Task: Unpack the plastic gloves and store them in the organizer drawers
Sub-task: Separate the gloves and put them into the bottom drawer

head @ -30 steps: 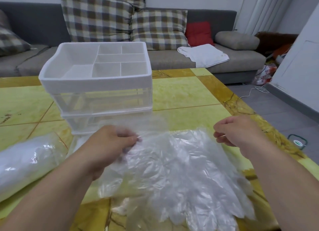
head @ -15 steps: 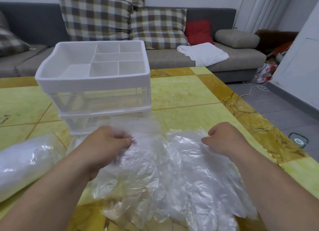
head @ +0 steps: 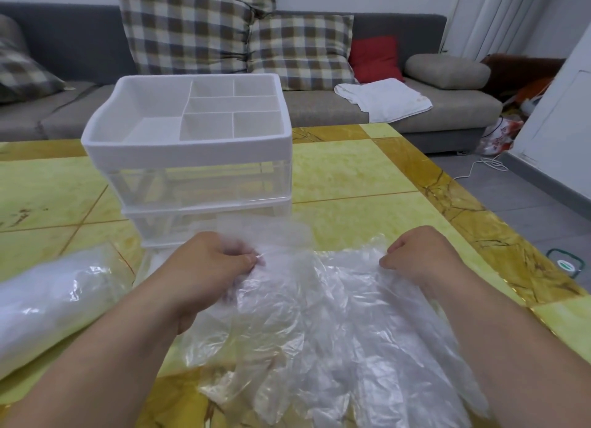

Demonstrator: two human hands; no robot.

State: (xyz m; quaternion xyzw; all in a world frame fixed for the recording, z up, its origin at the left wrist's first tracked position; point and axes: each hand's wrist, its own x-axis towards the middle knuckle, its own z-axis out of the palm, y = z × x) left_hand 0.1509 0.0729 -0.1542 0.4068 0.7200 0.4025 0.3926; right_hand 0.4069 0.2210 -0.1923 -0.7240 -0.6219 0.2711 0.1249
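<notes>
A loose stack of clear plastic gloves (head: 329, 338) lies spread on the yellow table (head: 351, 172), fingers pointing toward me. My left hand (head: 204, 274) pinches the stack's cuff edge at the left, and my right hand (head: 419, 255) grips the cuff edge at the right. Just beyond my hands stands the white organizer (head: 192, 172), with a divided open tray on top and two clear drawers below, both closed. Crumpled clear film (head: 265, 232) lies in front of the lower drawer.
A clear bag of white contents (head: 48, 299) lies on the table at the left. A grey sofa (head: 319, 108) with checked cushions and a white cloth (head: 383, 98) stands behind the table. The table's right edge drops to a grey floor with a cable.
My right hand has moved left and closed on the gloves' cuff edge. The stack has bunched closer together between my hands. My left hand keeps its pinch.
</notes>
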